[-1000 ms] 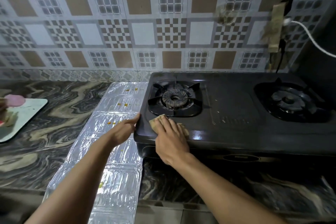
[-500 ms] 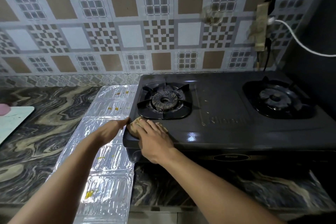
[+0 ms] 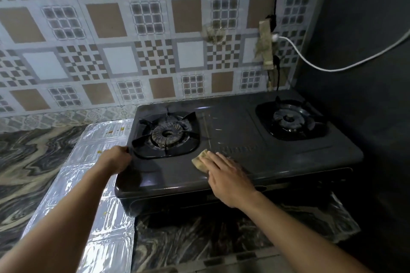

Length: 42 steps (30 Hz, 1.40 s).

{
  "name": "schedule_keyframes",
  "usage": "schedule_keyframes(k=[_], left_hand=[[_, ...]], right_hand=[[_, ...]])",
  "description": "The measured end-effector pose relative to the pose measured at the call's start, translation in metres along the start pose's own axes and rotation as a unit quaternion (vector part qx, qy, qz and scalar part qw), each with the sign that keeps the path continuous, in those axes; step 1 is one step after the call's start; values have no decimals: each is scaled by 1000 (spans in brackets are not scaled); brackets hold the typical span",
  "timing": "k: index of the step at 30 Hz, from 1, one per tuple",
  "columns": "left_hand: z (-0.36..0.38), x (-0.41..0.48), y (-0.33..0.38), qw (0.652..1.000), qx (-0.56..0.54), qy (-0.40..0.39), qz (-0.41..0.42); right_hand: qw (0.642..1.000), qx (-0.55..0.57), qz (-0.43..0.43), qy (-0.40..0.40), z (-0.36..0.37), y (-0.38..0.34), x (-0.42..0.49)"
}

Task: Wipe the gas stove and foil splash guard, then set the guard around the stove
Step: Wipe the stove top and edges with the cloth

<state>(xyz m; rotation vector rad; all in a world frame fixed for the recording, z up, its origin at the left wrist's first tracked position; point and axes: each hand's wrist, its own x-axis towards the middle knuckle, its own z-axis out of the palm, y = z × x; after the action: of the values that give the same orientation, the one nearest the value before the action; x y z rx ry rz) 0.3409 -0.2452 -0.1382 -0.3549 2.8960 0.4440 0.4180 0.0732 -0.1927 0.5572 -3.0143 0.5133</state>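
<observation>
- Head view: a dark two-burner gas stove [image 3: 277, 162] sits on a marbled surface [image 3: 33, 162] against a tiled wall [image 3: 111, 40]. Its long axis runs left to right along the wall, and its front panel faces the person.
- Foil splash guard [image 3: 95, 184] lies flat on the surface just left of the stove. Its long axis runs from the near edge of the surface back towards the wall, and its right edge meets the stove's left side. Small yellow specks dot the foil.
- Right hand [image 3: 226, 176] lies flat with straight fingers, pressing a tan cloth [image 3: 200, 160] onto the stove top between the left burner [image 3: 166, 134] and the front edge.
- Left hand [image 3: 117, 159] rests against the stove's left rim beside that burner. Its fingers are hidden, so I cannot tell whether it grips the rim or only braces it.
- Right burner [image 3: 290, 121] stands well apart from both hands.
- Socket strip [image 3: 266, 44] hangs on the wall behind the stove, with a white cable [image 3: 310, 60] running off to the right.
</observation>
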Motion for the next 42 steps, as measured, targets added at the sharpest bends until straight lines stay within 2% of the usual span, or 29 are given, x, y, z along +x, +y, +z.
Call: schedule_keyframes(k=[7,20,27,33,38,42], left_hand=[[1,3,-1,998,64,-4,1],[-9,4,5,991,129,-33,-4],[-22,24,-6,992,90,-89,-12],[-29,41,-12,996,52,-70,-11],[-31,57,-21,999,8,-4,-34],[-23,71,-24,999,-20,6,-40]], right_hand=[[997,-22,73,0,-7,9,14],[992,-15,109,-62,-18,29,90],[989,-7,124,-84,-24,47,144],[984,-1,141,-105,-31,61,188],[980,-5,148,-132,-40,72,226],[978,-13,154,-143,-43,83,254]])
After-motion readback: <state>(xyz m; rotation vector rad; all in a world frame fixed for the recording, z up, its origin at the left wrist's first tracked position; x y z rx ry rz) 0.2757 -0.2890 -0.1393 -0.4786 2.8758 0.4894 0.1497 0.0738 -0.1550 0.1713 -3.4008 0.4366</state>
